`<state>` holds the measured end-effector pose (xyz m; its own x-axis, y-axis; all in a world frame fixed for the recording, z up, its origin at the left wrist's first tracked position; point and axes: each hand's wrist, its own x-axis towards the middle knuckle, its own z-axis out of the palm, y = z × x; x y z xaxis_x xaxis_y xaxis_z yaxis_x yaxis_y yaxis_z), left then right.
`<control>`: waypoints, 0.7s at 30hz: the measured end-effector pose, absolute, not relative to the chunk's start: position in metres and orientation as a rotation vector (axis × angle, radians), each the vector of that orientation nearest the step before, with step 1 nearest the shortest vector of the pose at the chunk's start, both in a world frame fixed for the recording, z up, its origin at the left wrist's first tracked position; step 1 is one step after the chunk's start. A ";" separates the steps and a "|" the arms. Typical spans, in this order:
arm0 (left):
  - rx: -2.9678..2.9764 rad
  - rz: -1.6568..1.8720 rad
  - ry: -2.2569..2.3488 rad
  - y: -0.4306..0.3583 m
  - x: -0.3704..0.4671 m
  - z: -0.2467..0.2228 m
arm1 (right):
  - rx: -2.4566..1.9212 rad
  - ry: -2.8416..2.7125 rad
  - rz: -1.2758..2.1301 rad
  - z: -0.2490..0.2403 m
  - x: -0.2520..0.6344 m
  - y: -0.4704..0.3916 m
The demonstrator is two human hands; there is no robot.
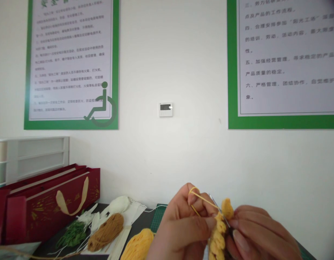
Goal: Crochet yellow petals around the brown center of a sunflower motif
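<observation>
My left hand (183, 224) pinches the top of a yellow crochet piece (218, 236) between thumb and fingers. A strand of yellow yarn (206, 198) loops over its raised index finger and runs down to the piece. In my right hand (260, 233) is a thin metal crochet hook (225, 219), its tip pointing up and left across the strand. A small curled yellow knitted part (227, 208) sticks up beside the right fingertips. The lower end of the piece leaves the frame, and the hook's handle is mostly hidden by the right fingers.
Left of my hands lie a yellow yarn ball (138, 245), a brown yarn skein (106, 232), green yarn (72, 234) and white yarn (119, 204). A green cutting mat (158, 217) lies behind. Dark red gift bags (53, 202) and a white drawer unit (42, 155) stand at the left by the wall.
</observation>
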<state>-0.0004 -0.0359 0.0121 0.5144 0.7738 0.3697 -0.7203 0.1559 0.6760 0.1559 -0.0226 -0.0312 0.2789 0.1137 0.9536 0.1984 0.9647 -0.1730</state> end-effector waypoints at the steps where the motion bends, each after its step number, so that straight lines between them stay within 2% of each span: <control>1: 0.880 1.021 0.092 -0.036 -0.002 0.014 | -0.226 -1.293 -0.178 -0.029 0.154 -0.021; 3: 0.881 1.015 0.118 -0.034 -0.003 0.017 | -0.101 -1.317 -0.330 -0.022 0.148 -0.018; 7: 1.094 1.181 0.067 -0.031 0.001 0.014 | -0.128 -1.385 0.052 -0.007 0.139 -0.016; 11: 1.262 1.375 0.116 -0.035 0.002 0.009 | -0.077 -1.459 0.129 -0.008 0.140 -0.017; 18: 1.345 1.451 0.241 -0.043 -0.005 0.011 | -0.095 -1.218 0.503 -0.014 0.130 -0.020; 21: 1.328 1.452 0.257 -0.044 -0.005 0.012 | -0.099 -1.194 0.542 -0.013 0.130 -0.019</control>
